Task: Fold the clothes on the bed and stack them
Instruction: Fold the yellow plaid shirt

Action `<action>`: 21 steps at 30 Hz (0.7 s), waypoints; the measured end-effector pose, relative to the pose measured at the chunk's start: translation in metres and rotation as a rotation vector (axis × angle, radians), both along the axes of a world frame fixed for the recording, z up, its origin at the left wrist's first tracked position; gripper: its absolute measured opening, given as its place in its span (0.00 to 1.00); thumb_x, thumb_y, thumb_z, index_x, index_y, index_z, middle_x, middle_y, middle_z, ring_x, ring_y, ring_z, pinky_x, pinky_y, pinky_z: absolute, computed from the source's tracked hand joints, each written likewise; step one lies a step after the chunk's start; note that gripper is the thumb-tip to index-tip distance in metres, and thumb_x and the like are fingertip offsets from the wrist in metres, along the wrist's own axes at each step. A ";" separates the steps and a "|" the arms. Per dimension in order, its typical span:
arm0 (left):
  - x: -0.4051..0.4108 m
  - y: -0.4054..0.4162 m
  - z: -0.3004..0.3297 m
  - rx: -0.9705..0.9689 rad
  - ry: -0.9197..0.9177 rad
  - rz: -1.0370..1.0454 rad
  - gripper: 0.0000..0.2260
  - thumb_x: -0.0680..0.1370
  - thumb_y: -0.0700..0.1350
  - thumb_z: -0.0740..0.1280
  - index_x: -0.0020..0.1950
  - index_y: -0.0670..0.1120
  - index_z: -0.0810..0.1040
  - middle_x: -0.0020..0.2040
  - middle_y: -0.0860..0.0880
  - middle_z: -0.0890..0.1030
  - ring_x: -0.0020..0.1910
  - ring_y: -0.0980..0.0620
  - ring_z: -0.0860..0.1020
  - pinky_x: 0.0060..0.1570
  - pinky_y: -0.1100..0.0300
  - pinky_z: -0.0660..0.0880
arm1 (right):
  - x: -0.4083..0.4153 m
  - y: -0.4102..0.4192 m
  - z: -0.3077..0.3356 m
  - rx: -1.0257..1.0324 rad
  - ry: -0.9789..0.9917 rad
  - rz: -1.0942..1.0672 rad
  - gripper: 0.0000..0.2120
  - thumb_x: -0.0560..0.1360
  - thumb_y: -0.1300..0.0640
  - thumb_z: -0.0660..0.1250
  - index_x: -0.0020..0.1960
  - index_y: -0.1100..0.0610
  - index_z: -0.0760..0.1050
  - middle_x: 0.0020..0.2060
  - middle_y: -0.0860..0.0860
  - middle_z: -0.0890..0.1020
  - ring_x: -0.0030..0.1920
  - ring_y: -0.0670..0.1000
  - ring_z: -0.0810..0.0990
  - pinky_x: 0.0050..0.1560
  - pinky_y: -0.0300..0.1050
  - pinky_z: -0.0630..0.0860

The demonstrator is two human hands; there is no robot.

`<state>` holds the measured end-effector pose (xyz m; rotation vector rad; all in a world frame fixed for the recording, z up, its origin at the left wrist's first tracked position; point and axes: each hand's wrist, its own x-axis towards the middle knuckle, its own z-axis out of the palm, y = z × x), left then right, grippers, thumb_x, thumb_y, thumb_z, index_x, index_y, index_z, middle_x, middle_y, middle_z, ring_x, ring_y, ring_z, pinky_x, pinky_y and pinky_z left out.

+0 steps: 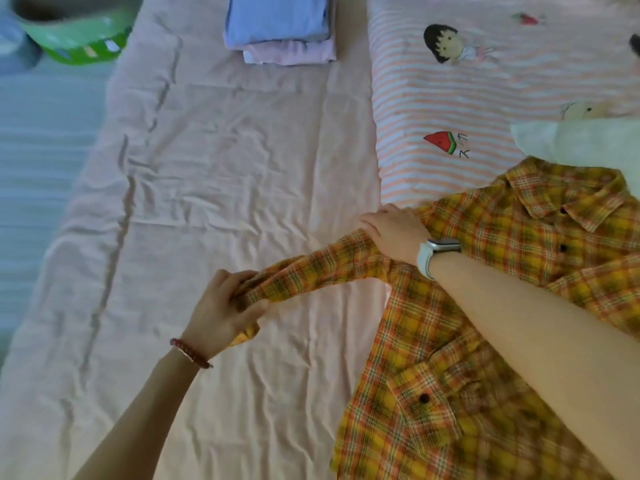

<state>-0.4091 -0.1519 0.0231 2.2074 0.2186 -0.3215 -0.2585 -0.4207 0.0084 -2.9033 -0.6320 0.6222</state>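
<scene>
Left hand (221, 306) pinches the cuff of the plaid shirt (485, 341), sleeve (311, 268) stretched out between both hands. Right hand (394, 233) lies flat, fingers straight, pressing the shoulder end of that sleeve; shirt body spreads on the bed (225, 150) behind its wrist. Folded stack (280, 26) sits well beyond both hands.

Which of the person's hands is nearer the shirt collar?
Right. The right hand rests on the plaid shirt's shoulder beside the collar; the left hand pinches the sleeve cuff, farther off.
</scene>
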 end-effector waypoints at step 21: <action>0.092 0.027 -0.018 0.388 -0.189 0.421 0.09 0.80 0.51 0.56 0.46 0.47 0.69 0.35 0.46 0.74 0.36 0.45 0.69 0.35 0.55 0.63 | 0.059 0.054 0.022 0.158 -0.180 -0.215 0.14 0.79 0.62 0.55 0.62 0.59 0.73 0.60 0.55 0.73 0.55 0.59 0.76 0.53 0.49 0.74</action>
